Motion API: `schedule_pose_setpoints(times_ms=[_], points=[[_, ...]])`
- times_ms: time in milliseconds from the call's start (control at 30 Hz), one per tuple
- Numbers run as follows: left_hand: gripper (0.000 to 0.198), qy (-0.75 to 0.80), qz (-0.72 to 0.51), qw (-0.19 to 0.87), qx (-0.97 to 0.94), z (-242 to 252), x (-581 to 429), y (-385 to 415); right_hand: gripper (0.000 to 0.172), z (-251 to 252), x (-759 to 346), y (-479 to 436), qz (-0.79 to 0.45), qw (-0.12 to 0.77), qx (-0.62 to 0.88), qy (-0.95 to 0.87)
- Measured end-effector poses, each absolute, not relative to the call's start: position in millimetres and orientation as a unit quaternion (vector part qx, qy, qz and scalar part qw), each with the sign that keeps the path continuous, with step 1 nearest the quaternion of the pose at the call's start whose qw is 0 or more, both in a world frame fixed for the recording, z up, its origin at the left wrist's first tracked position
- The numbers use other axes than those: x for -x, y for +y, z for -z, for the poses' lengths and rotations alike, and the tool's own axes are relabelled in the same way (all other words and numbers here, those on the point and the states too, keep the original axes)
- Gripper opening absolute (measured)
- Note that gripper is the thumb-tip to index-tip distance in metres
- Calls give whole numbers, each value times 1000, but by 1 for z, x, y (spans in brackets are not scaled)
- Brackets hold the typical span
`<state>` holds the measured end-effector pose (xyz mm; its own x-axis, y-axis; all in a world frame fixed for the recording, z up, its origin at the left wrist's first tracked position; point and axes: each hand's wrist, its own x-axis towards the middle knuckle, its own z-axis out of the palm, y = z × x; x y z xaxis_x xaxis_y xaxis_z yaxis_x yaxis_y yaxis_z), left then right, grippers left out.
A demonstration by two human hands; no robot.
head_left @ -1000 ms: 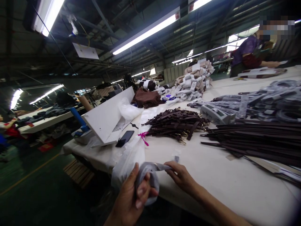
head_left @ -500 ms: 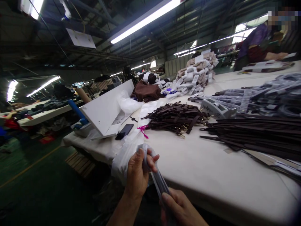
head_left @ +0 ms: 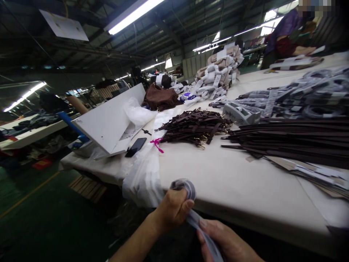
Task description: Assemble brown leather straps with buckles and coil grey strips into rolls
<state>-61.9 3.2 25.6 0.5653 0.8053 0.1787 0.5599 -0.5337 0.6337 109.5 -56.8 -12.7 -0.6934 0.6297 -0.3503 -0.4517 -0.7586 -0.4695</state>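
A strap in greyish see-through wrapping point(head_left: 193, 217) runs between my two hands above the table's front edge. My left hand point(head_left: 176, 205) is closed on its looped end, which curls up over the knuckles. Lower and to the right, my right hand point(head_left: 222, 238) pinches the strap's trailing length between thumb and fingers. The lower end of the strap drops out of the picture. Beyond my hands lies a pile of short dark brown straps with gold clasps point(head_left: 195, 127), with a pink tie point(head_left: 157, 144) beside it.
Long dark brown straps point(head_left: 294, 142) and wrapped straps point(head_left: 305, 94) lie on the right of the table point(head_left: 218, 178). A tape dispenser point(head_left: 240, 114), a phone point(head_left: 135, 147), a white board point(head_left: 109, 122) and a brown bag point(head_left: 160, 97) stand or lie behind. Another person point(head_left: 286, 32) works far right.
My left hand has turned over, bringing its knuckles up, with the strap looped round it. Both hands have shifted right in the picture, and the view has moved slightly.
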Motion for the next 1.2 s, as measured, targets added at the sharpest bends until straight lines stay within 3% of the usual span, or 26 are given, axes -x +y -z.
schedule_pose_setpoints(times_ms=[167, 333, 400, 500, 567, 667, 900, 1067, 1200], points=[[30, 345, -169, 175, -907, -27, 63, -7, 37, 8, -117, -46, -924, 292, 238, -63], [22, 298, -116, 76, -945, -30, 62, -14, 41, 13, -136, -31, -900, 286, 308, -115], [21, 300, -106, 54, -947, -28, 63, -11, 37, 9, -158, -25, -819, 370, 390, -200], [21, 311, -100, 63, -943, -24, 58, -1, 25, 3, -189, -22, -534, 462, 491, -510], [21, 308, -107, 74, -943, -22, 47, 9, 37, 3, -198, -23, -354, 429, 442, -704], [20, 279, -121, 85, -949, -23, 24, 24, 44, 9, -201, -16, -242, 363, 339, -833], [29, 187, -69, 208, -958, -23, -14, 50, 36, 1, -229, 22, -145, 261, 249, -921], [12, 175, -45, 187, -966, -13, -34, 66, 41, -1, -246, 27, -155, 197, 268, -930], [22, 138, -8, 135, -981, -4, -43, 71, 43, 3, -251, 30, -161, 168, 249, -940]])
